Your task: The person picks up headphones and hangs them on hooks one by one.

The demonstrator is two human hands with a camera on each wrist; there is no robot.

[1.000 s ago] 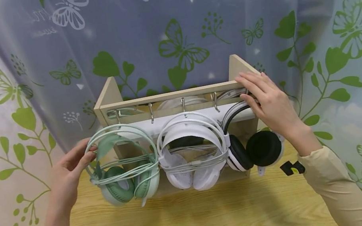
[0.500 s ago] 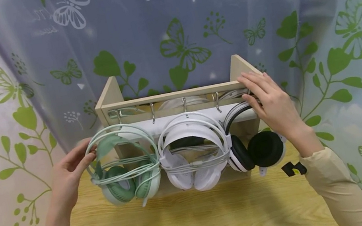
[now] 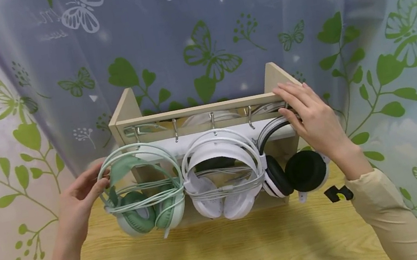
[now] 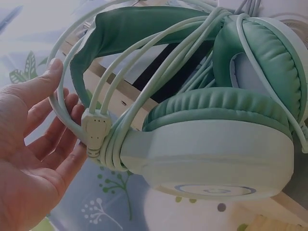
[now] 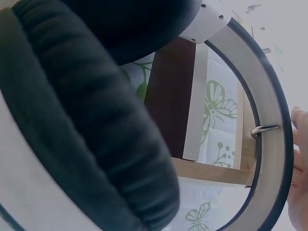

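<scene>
Mint-green headphones (image 3: 142, 206) hang at the left of the wooden rack (image 3: 188, 111), their cable wound round the ear cups. My left hand (image 3: 78, 199) pinches the thin outer wire of their headband (image 4: 58, 86), with the thumb on one side and fingers behind. White headphones (image 3: 225, 192) hang in the middle, also wrapped in cable. Black-and-white headphones (image 3: 305, 171) hang at the right from a metal hook (image 5: 264, 129). My right hand (image 3: 311, 116) rests on the rack's top right corner with extended fingers, just above them; in the right wrist view it shows at the headband's outer side.
Several metal hooks, one of them a bare hook (image 3: 175, 130), line the rack's front rail. The rack stands on a wood-grain table (image 3: 222, 257). A printed curtain (image 3: 192, 35) with butterflies and leaves hangs behind and at both sides.
</scene>
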